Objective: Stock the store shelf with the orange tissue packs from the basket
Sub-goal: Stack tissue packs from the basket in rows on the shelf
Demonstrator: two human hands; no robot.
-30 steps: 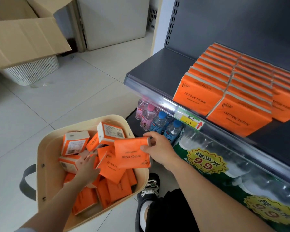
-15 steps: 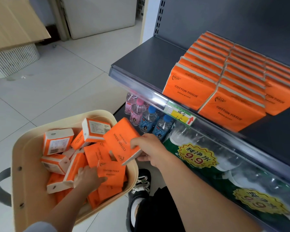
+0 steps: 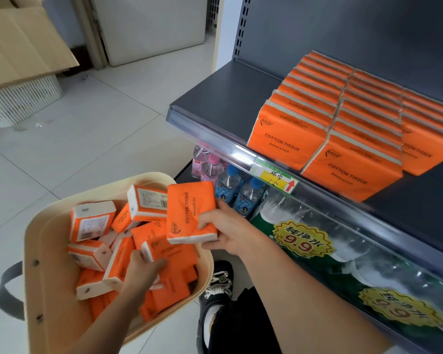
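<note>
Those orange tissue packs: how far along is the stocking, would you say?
Partway. Done: three rows of packs already stand on the grey shelf. In hand: the right hand holds one pack lifted above the basket, and the left hand grips another pack inside it. Left: many loose packs are piled in the basket, and the shelf's left part is bare.

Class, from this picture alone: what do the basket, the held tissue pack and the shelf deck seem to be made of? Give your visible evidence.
Basket: probably moulded plastic, matte cream, with smooth rounded walls and a riveted grey handle.
Held tissue pack in the right hand: thin, slightly glossy orange plastic film; it dents under the fingers, and white tissue shows at the edge.
Shelf deck: likely painted sheet metal, flat matte grey.
</note>
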